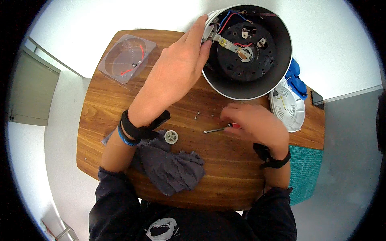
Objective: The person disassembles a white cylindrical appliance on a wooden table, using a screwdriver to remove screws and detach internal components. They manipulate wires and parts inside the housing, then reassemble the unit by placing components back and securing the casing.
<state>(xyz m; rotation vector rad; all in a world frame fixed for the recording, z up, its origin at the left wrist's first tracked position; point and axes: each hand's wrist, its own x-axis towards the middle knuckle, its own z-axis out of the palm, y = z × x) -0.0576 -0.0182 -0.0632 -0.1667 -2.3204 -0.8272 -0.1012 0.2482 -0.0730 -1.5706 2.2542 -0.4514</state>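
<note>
With my left hand (179,64) I grip the left rim of a round housing (259,82), white outside and black inside, tilted to show metal brackets, a strip (227,44) and red and blue wires. My motion-blurred right hand (251,122) is over a screwdriver (213,130) with a red handle lying on the wood; whether the fingers close on it is unclear. Small screws (196,116) lie left of that hand. A small pale wheel-like part (171,137) sits by a crumpled dark grey cloth (171,172) between my forearms.
The wooden table (92,132) holds a clear plastic box (114,60) with red wires and small parts at back left, a white vented plastic part (287,108), blue items (297,84) and a black phone (317,100) at right, and a green mat (305,172) at front right.
</note>
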